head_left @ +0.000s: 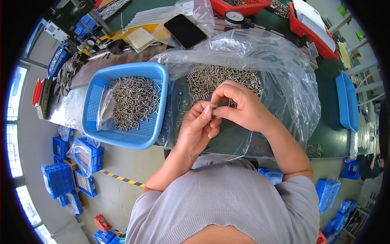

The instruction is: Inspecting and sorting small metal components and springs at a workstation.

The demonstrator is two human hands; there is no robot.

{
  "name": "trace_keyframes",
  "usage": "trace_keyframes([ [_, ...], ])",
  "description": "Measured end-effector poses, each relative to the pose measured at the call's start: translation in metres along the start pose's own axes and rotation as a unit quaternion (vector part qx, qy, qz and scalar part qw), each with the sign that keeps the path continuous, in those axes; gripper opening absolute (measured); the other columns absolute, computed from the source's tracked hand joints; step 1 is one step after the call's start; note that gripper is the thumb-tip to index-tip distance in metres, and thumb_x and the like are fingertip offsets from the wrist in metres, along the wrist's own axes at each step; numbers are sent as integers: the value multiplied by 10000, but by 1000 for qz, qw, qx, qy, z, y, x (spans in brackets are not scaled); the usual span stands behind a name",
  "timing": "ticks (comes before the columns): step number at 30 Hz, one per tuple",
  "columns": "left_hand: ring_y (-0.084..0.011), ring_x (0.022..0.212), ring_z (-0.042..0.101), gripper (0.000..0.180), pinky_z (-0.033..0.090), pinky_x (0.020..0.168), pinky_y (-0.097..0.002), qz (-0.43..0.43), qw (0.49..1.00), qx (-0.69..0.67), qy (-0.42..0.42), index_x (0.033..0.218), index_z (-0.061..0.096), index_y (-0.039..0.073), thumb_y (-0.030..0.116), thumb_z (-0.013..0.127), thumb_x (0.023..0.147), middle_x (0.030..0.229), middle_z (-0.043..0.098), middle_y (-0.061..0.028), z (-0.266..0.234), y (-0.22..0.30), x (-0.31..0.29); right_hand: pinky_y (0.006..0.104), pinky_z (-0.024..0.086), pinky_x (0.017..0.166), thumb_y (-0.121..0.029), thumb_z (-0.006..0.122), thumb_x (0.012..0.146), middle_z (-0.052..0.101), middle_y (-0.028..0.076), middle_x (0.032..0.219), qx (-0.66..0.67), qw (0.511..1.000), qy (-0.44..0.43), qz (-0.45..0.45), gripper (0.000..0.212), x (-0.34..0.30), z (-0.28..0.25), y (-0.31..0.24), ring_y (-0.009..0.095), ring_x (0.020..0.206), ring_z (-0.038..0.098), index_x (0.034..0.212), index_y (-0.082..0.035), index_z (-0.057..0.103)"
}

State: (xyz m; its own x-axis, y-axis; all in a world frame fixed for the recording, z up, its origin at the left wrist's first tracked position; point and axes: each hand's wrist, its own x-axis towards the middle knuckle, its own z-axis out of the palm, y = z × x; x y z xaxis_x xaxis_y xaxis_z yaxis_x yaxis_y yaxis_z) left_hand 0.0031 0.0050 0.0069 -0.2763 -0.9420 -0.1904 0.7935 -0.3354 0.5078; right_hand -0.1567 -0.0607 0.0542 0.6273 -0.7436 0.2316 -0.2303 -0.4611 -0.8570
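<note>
My left hand (pixel 199 127) and my right hand (pixel 245 109) meet fingertip to fingertip at the front of a pile of small metal pins (pixel 223 77). Both are closed in a pinch. Whatever lies between the fingertips is small and mostly covered, so I cannot make it out. A few pins show just under my right palm; whether they are held or lie behind it I cannot tell. The pile rests on a clear plastic bag (pixel 280 61) spread over the green table. Left of my hands stands a blue plastic basket (pixel 160 110) holding many similar pins (pixel 136 101) and a clear bag (pixel 106 110).
A black phone (pixel 185 31) lies beyond the pile, near a dial gauge (pixel 234 17). Red baskets (pixel 313 34) stand at the back, and a blue tray (pixel 346 101) sits at the table's right edge. Blue crates (pixel 61 183) are stacked on the floor at left.
</note>
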Motion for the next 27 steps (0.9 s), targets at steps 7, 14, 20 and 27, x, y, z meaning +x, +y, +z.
trace_keyframes([
  [7, -92, 674, 470, 236, 364, 503, -213, -26, 1000, -3, -3, 987, 568, 59, 282, 587, 911, 819, 546, -14, 5, 2, 0, 295, 446, 743, -76, 712, 735, 553, 50, 857, -35, 997, 26, -63, 157, 1, -2, 6, 185, 842, 553, 824, -38, 588],
  [14, -110, 720, 483, 262, 391, 562, -228, 19, 999, -22, 18, 1013, 559, 43, 294, 520, 947, 855, 552, -43, 1, -1, 0, 282, 446, 736, -53, 699, 749, 569, 42, 853, 7, 999, -8, -49, 101, -3, -8, 6, 162, 826, 557, 822, -34, 631],
  [20, -128, 754, 479, 242, 396, 574, -229, 26, 999, -39, -9, 1041, 543, 37, 259, 476, 969, 939, 541, -77, 0, -1, 1, 317, 459, 710, -56, 697, 728, 588, 53, 860, -196, 979, 51, 18, 113, -2, -24, 22, 211, 820, 561, 834, -47, 659],
  [27, -134, 752, 488, 249, 407, 579, -239, 24, 999, -39, -15, 1044, 541, 33, 256, 454, 978, 937, 545, -88, 1, 0, 2, 378, 444, 750, -82, 711, 674, 559, 54, 803, -311, 950, 25, -24, 119, 1, -10, 26, 254, 848, 540, 771, -73, 644],
])
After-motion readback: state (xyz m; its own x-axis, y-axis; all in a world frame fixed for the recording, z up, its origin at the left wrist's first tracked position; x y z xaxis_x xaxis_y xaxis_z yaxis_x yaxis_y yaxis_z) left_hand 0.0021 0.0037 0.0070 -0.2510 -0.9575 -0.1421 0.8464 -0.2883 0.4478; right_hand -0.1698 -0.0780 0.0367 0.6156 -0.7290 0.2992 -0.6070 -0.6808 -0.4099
